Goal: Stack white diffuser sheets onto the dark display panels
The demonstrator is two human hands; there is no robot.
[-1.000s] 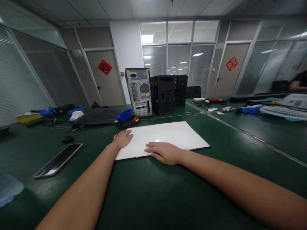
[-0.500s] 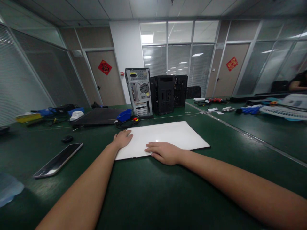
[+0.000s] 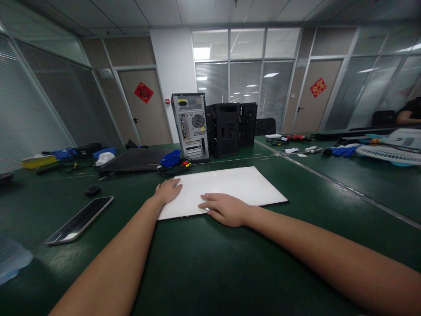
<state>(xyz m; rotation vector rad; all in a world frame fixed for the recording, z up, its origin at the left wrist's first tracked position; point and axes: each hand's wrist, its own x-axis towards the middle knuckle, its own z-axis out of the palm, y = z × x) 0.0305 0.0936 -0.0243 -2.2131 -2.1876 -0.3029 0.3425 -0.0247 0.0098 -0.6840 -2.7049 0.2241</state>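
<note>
On the green tabletop (image 3: 210,272), left side, a crumpled pale-blue translucent item (image 3: 13,259), identity unclear, lies toward the near left corner. A shallow yellow plastic tray (image 3: 39,161) sits nearer the far left corner. A slim rectangular smartphone with a dark glass face (image 3: 80,219) lies aslant, with a small rounded black object (image 3: 92,191) just beyond it. Toward the far edge rests a flat, dull black panel (image 3: 138,160). The left hand (image 3: 168,191) is laid flat over the left edge of a glossy white rectangular panel (image 3: 230,182), fingers extended, thumb apart. This white panel lies flat near the middle of the tabletop: thin, broader than deep, surface evenly bright, dark border visible along its right and near edges, tiny projections on the near edge. A blue scoop-shaped plastic piece (image 3: 170,159) lies beyond its far left corner; an upright silver metal computer case (image 3: 192,127) and a black computer case (image 3: 226,129) stand toward the tabletop's far edge. The right hand (image 3: 226,210) touches the white panel's near edge, fingers slightly parted; whether it pinches anything cannot be told. Blue gloves (image 3: 345,150) lie toward the far right corner.
</note>
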